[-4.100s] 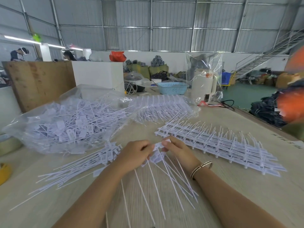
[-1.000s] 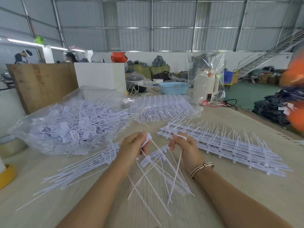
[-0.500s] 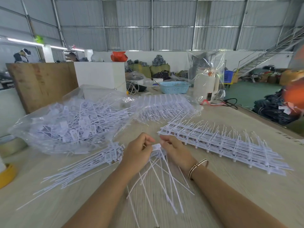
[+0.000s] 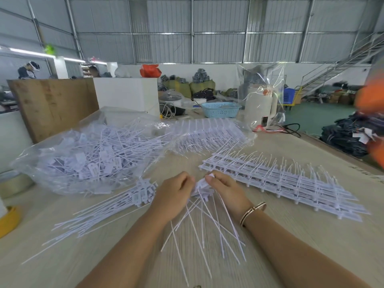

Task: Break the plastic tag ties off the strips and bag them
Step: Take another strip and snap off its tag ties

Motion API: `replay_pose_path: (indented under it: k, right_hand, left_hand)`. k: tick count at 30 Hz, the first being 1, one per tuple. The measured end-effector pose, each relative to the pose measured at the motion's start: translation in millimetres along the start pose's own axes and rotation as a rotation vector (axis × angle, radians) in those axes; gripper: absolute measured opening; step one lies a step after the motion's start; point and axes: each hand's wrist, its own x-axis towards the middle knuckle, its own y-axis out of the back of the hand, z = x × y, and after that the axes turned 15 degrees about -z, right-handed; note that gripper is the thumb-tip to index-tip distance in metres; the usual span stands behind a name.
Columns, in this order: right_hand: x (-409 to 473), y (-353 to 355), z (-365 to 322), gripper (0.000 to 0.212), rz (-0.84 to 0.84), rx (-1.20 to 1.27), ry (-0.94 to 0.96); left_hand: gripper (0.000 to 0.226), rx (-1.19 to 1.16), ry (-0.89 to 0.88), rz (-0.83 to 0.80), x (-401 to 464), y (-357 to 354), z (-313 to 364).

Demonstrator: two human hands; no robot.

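Working at the middle of a pale wooden table, the left hand and right hand meet almost knuckle to knuckle over a small bunch of white plastic tag ties. Both hands have their fingers curled in: the right thumb and fingers pinch the tag heads at the top of the bunch, and the left hand's fingers close on the same bunch from the other side. The ties' long thin tails fan out toward the person, spreading over the table between the two forearms. A gold bangle circles the right wrist. Just left of the left hand lies a loose pile of separated ties, heads near the hand and tails pointing away to the left. Behind that pile sits a large clear plastic bag, open and heaped with loose ties. To the right of the hands, a stack of uncut tie strips lies along the table, tails sticking up. A second clear bag of strips rests farther back, next to the first bag. Beyond it stand a light blue basket and a white appliance wrapped in clear film. A yellow object shows at the table's left edge.
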Motion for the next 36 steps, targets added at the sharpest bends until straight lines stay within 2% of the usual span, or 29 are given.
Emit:
replay_pose_path:
  k: [8, 11, 13, 17, 20, 23, 25, 28, 32, 36]
  right_hand:
    - [0, -1, 0, 0.017, -0.145, 0.036, -0.056]
    - [-1, -2, 1, 0.010, -0.115, 0.087, -0.056]
    - [-1, -2, 1, 0.013, -0.093, 0.111, -0.034]
    - [0, -3, 1, 0.020, -0.080, 0.106, 0.021]
    - [0, -5, -1, 0.015, -0.042, 0.085, 0.083]
    - [1, -1, 0, 0.015, 0.085, 0.083, 0.129]
    - [1, 6, 4, 0.021, 0.173, 0.115, 0.134]
    - [1, 15, 10, 0.021, 0.195, 0.180, 0.034]
    - [5, 12, 10, 0.015, 0.126, 0.300, -0.083]
    - [5, 8, 12, 0.014, 0.078, 0.081, -0.153]
  left_hand:
    - [0.028, 0.094, -0.048, -0.045, 2, -2, -2]
    - [0.027, 0.145, -0.052, -0.052, 1, -3, -2]
    - [0.034, 0.152, -0.035, -0.086, 1, -1, 0]
    - [0.041, 0.006, -0.047, -0.115, 1, 5, 5]
    - [0.042, -0.191, -0.015, -0.118, -2, 4, 8]
    - [0.046, -0.496, 0.065, -0.011, -1, 8, 9]
    - [0.046, -0.464, 0.042, 0.050, 0, 13, 7]
    - [0.047, -0.427, -0.030, 0.075, -1, 14, 6]
    - [0.046, -0.369, -0.028, 0.081, 0, 10, 1]
    - [0.041, -0.350, -0.043, 0.071, -2, 5, -2]
